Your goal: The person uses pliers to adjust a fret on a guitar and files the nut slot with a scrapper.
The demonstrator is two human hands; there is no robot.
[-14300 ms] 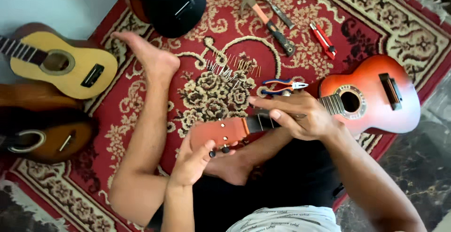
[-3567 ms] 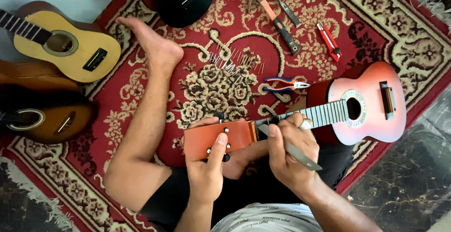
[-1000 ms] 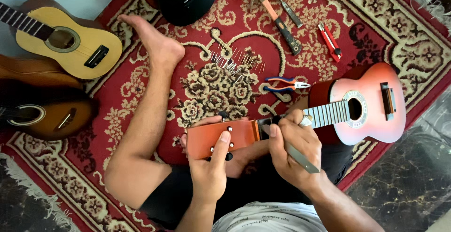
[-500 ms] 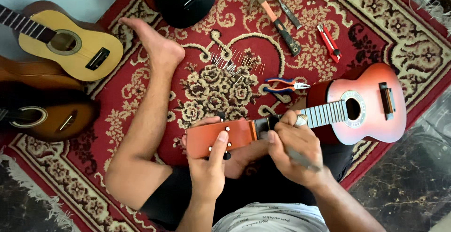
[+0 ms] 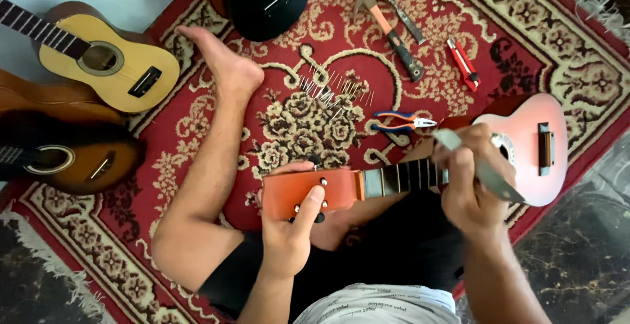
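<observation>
At the bottom centre of the frame, the left hand grips the headstock of a small pink guitar lying across the person's lap, while the right hand closes around a flat metal file over the neck. Beyond, on the red patterned rug, lie pliers, a hammer and a red utility knife, with a yellow guitar at upper left.

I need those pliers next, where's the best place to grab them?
Take the pliers by the blue and orange handles, coming from above on the left: they lie flat on the rug, handles pointing left, jaws pointing right toward the pink guitar.
</observation>
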